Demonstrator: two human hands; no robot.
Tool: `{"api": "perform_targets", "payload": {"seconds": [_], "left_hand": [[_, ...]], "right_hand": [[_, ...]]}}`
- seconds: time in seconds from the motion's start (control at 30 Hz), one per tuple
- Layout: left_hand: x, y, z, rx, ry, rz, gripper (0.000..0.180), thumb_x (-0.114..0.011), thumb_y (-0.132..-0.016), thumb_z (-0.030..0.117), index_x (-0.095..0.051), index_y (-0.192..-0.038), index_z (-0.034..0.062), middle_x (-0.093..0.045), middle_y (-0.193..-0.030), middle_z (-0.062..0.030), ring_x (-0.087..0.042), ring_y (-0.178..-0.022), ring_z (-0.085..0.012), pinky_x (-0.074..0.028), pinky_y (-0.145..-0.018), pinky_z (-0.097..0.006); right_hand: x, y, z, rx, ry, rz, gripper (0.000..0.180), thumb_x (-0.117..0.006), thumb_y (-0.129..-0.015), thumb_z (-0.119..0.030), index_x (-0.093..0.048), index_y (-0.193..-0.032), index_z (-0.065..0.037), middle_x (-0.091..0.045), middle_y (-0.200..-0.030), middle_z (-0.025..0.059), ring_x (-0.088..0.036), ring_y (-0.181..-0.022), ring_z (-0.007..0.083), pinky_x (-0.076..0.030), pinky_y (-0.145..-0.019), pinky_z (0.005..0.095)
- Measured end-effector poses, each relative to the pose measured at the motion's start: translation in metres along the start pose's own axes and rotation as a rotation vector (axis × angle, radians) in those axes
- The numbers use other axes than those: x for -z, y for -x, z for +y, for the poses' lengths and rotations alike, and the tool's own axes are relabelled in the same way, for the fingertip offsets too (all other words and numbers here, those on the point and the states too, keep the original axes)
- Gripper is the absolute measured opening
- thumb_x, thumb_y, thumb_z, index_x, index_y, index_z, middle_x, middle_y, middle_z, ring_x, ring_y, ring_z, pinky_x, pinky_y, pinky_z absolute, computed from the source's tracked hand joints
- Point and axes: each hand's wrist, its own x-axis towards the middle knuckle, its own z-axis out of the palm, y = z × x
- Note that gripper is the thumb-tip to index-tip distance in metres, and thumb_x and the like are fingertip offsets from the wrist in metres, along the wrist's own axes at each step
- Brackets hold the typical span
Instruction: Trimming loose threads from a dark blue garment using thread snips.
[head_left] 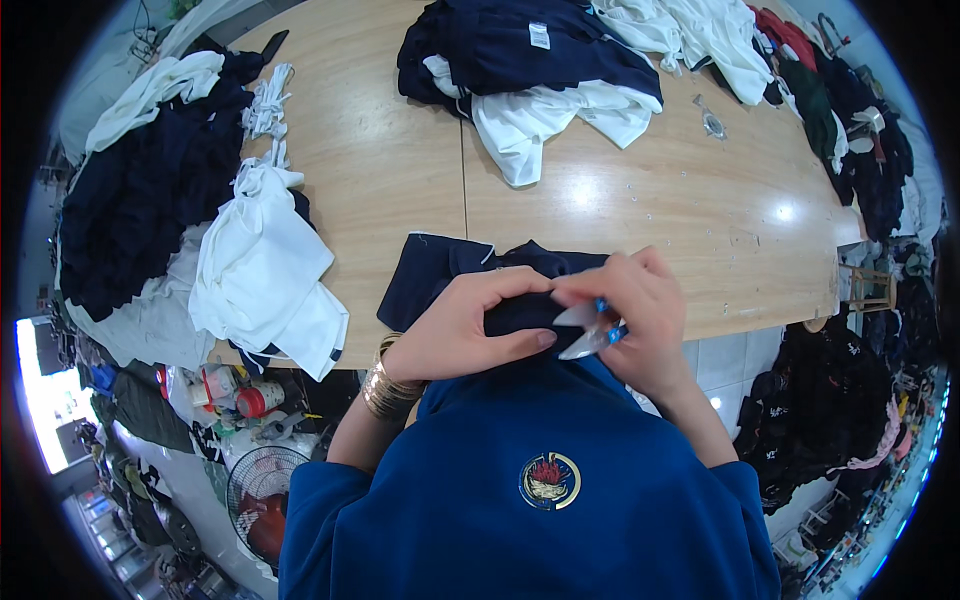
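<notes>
So the person is sitting at the near edge of a long wooden table (400,180), and both hands are working right on a dark navy garment (440,275) that is lying at that near edge, partly draping off toward their lap. The left hand (465,330) is pinching a fold of the navy fabric, fingers curled over the top and thumb tucked underneath, so it is closed on the cloth. There are gold bangles (385,385) sitting on that wrist. The right hand (640,320) is gripping a small pair of thread snips (590,330) with a blue handle, fingers wrapped tight around them, and the metal tips are pointing left, just touching the fold the left hand is holding up. Off to the left a big heap of navy and white clothes (190,230) is spilling over the table edge. At the far side another pile of navy and white garments (530,70) is lying in the middle, and more dark clothes (850,120) are stacking up along the far right end. Down below the table on the left a floor fan (262,500) is standing near some clutter.
</notes>
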Motion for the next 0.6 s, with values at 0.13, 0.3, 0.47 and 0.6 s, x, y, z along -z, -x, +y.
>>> {"api": "perform_targets", "payload": {"seconds": [0.13,0.3,0.47,0.6], "left_hand": [[0.003,0.002,0.003,0.066,0.072,0.022,0.039,-0.067,-0.075,0.024,-0.057,-0.107,0.0049,-0.061,-0.093,-0.0062,-0.056,-0.081,-0.0129,-0.044,-0.072,-0.024],[0.003,0.002,0.003,0.060,0.074,0.030,0.039,-0.067,-0.075,0.025,-0.057,-0.106,0.0037,-0.061,-0.092,-0.0055,-0.056,-0.080,-0.0117,-0.044,-0.072,-0.023],[0.002,0.003,0.003,0.081,0.149,0.052,0.032,-0.062,-0.080,0.023,-0.058,-0.105,0.0042,-0.060,-0.088,-0.0036,-0.054,-0.076,-0.0081,-0.043,-0.069,-0.022],[0.004,0.004,-0.001,0.067,0.136,0.066,0.029,-0.061,-0.081,0.023,-0.059,-0.104,0.0047,-0.060,-0.087,-0.0027,-0.052,-0.073,-0.0070,-0.041,-0.065,-0.021]], "right_hand": [[0.003,0.002,0.009,-0.154,-0.072,0.252,0.028,-0.058,-0.060,0.008,-0.058,-0.084,-0.007,-0.055,-0.070,0.0011,-0.048,-0.057,0.0150,-0.035,-0.058,0.0259],[0.010,0.003,0.008,-0.402,-0.240,0.298,0.019,-0.064,-0.071,-0.001,-0.057,-0.088,-0.006,-0.057,-0.077,0.0033,-0.048,-0.062,0.0148,-0.037,-0.057,0.0257],[0.014,-0.004,-0.003,-0.312,-0.093,0.092,0.021,-0.067,-0.073,-0.014,-0.058,-0.090,-0.008,-0.057,-0.078,0.0022,-0.048,-0.063,0.0128,-0.032,-0.068,0.0269],[0.016,0.000,0.005,-0.166,0.026,0.008,0.025,-0.066,-0.075,-0.031,-0.059,-0.088,-0.010,-0.058,-0.075,0.0013,-0.048,-0.061,0.0120,-0.027,-0.070,0.0301]]}}
